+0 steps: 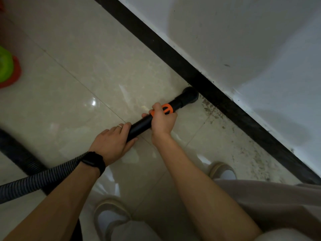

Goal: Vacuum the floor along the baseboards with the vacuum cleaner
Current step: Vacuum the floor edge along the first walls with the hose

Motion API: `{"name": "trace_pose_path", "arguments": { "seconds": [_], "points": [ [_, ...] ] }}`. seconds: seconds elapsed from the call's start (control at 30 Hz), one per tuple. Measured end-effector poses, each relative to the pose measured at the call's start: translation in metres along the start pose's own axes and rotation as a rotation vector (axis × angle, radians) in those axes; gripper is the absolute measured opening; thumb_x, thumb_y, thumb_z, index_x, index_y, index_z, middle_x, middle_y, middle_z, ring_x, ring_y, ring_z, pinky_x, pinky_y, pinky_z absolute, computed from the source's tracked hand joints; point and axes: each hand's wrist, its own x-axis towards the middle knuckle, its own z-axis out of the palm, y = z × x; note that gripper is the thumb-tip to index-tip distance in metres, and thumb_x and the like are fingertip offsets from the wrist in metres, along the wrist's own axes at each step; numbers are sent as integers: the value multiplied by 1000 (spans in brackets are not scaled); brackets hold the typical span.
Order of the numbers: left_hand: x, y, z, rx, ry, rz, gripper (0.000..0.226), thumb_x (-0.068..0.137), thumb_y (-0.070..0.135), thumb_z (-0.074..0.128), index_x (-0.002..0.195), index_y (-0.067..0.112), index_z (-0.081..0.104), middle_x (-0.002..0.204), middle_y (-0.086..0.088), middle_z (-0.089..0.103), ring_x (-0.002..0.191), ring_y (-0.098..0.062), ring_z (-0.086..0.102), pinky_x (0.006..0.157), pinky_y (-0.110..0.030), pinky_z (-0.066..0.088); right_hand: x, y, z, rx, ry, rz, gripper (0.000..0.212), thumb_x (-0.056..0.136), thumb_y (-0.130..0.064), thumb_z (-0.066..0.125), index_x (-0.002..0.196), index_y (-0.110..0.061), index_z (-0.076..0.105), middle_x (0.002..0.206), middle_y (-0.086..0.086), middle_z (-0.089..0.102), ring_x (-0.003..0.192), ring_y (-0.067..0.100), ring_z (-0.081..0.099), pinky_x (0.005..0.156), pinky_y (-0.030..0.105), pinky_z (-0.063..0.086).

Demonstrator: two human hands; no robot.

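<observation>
A black vacuum wand [140, 125] with an orange collar [167, 108] slants up to the right across the cream tiled floor [83, 70]. Its round black nozzle [190, 94] rests on the floor against the black baseboard [173, 54]. My right hand [162, 119] grips the wand just behind the orange collar. My left hand [112, 141], with a ring and a black wristband, holds the wand's lower end. A ribbed grey hose [40, 178] runs from under my left wrist off the left edge. Dark dirt specks [217, 117] lie along the baseboard to the right of the nozzle.
A white wall [243, 40] rises above the baseboard. A green and orange plastic object [8, 70] sits at the left edge. A second dark hose section [15, 150] crosses the lower left. My feet in beige slippers [223, 170] [111, 216] stand below the wand.
</observation>
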Motion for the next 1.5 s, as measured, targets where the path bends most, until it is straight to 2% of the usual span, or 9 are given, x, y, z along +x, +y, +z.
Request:
{"name": "trace_pose_path", "arguments": {
  "seconds": [0.3,0.57,0.7,0.8,0.93,1.03,1.23,1.37,1.5],
  "points": [
    [8,-5,-4,-48,-18,-66,40,91,45,52,108,9,54,81,-9,63,55,-28,58,49,-26,33,14,-2,14,-40,-49,-9,33,91,-7,66,116,-11,44,70,5,60,48,19,66,57,33,59],
    [5,-16,-12,-131,-39,-251,42,96,45,50,117,9,50,92,-12,63,59,-22,46,52,-30,33,11,-5,39,-119,-182,5,44,91,-8,69,128,-3,46,73,7,63,50,19,68,58,35,62],
    [2,-21,-19,-168,-37,-304,41,95,50,47,113,13,47,92,-8,62,63,-27,56,52,-31,35,10,-5,51,-152,-233,33,42,91,-10,70,125,-8,44,74,6,64,52,19,69,60,35,63],
    [-6,-28,-28,-229,-70,-374,40,91,58,45,109,22,44,86,3,55,66,-25,57,52,-30,35,14,-10,66,-218,-320,70,30,92,-10,68,114,-7,48,72,6,62,54,24,69,55,33,60],
    [-18,-40,-49,-361,-184,-559,46,74,72,53,100,37,39,80,14,55,69,-15,55,54,-27,34,16,-30,111,-359,-538,131,14,92,-9,66,90,-15,53,59,2,55,49,25,63,70,45,59],
    [-36,-50,-65,-502,-262,-752,56,69,68,67,111,36,47,94,8,65,87,-20,65,67,-28,46,7,-53,145,-400,-591,125,18,94,-8,61,83,-17,50,65,4,48,43,21,55,53,34,55],
    [-73,-11,-154,-542,-345,-954,38,75,54,63,107,35,60,101,3,69,91,-23,66,78,-32,55,-89,-81,145,-381,-688,228,27,90,-17,77,107,-13,57,84,6,66,68,24,74,64,39,60],
    [-86,55,-242,-668,-336,-867,52,70,58,64,116,35,54,109,2,69,95,-25,66,79,-34,55,-184,-111,104,-462,-525,195,23,94,-14,72,94,-15,49,62,2,53,43,14,52,48,28,46],
    [-143,111,-322,-485,-478,-734,35,74,55,63,101,34,53,100,7,68,93,-20,66,76,-30,53,-260,-217,82,-670,-548,-46,17,89,-7,65,99,-11,52,62,2,51,40,13,47,45,27,43]
  ]
}}
